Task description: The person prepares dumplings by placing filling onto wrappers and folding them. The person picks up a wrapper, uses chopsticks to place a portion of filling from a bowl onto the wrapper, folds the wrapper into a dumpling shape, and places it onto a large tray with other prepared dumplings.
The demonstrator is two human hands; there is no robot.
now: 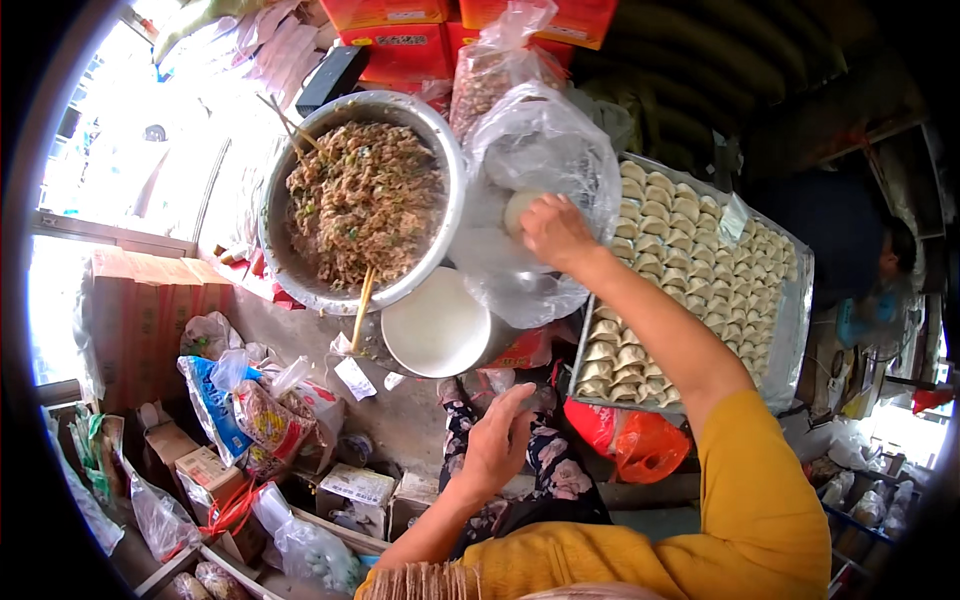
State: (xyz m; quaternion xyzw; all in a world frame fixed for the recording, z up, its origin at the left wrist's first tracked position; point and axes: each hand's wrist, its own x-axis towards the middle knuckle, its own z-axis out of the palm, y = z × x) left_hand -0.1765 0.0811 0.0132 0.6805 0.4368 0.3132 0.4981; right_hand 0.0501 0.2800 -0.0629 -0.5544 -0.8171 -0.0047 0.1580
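My right hand point(556, 231) reaches into an open clear plastic bag point(547, 142), its fingers on a round dumpling wrapper point(520, 211). My left hand point(495, 442) is raised above my lap with nothing in it, its fingers extended. Left of the bag stands a large metal basin point(459, 176) of minced filling point(364, 199), with wooden chopsticks point(363, 309) leaning at its near rim and more at its far left. A white bowl point(436, 322) stands just below the basin. On the right, rows of folded dumplings point(694, 259) cover much of a metal tray point(796, 330).
Red boxes point(405, 52) and a bag of nuts or beans point(487, 82) stand behind the basin. Cartons point(139, 322) and packaged goods point(262, 420) are at left. A red plastic bag point(649, 446) hangs below the tray. Another person point(832, 232) is at far right.
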